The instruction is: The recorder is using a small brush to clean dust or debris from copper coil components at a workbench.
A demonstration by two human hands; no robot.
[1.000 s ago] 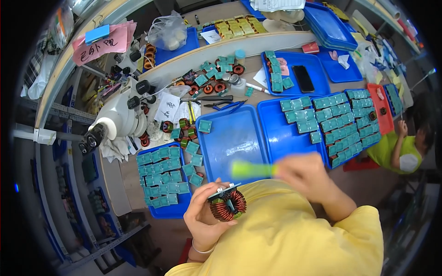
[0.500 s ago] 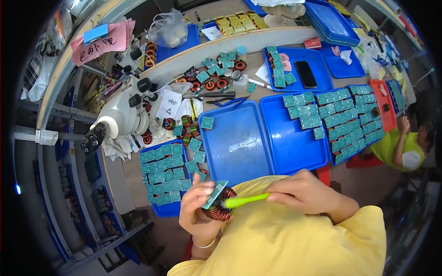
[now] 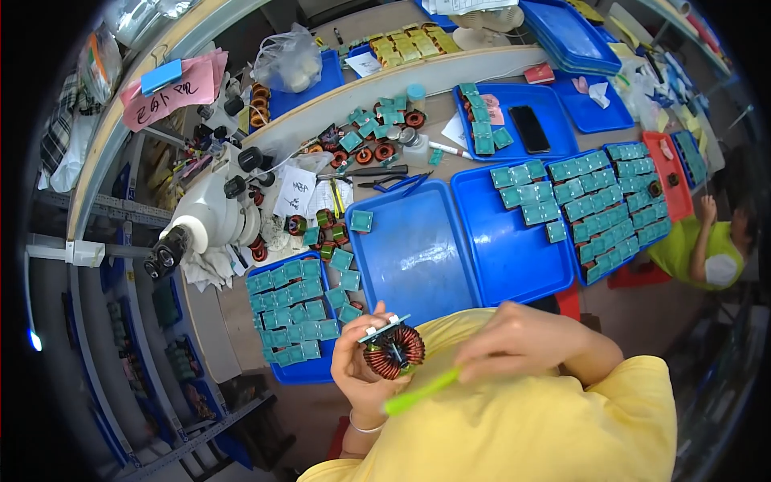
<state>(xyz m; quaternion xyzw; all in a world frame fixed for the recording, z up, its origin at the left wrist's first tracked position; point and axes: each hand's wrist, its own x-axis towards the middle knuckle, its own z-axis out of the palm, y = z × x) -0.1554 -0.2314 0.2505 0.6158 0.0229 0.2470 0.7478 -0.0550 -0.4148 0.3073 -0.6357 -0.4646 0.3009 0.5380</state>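
My left hand (image 3: 354, 371) grips a toroidal coil (image 3: 395, 354) by its side. It is a ring wound with copper-brown wire, and a small green circuit board (image 3: 384, 328) is fixed to it. The ring's open centre is turned towards my right. In my right hand (image 3: 514, 341) is a bright green brush (image 3: 422, 390), slanting down to the left. Its lower end is apart from the coil, just below it. Both the brush and my right fingers are smeared by motion, and the bristles cannot be made out.
A blue tray (image 3: 411, 249) with one board-topped piece lies ahead of me. Trays of green boards (image 3: 293, 309) stand to its left and right. Loose coils, pliers (image 3: 401, 184) and a white microscope (image 3: 210, 215) crowd the left bench. A co-worker (image 3: 697, 245) sits far right.
The brush has come out of the coil's centre and swung down, its tip now below the coil. My left hand has turned the coil so its ring faces more openly.
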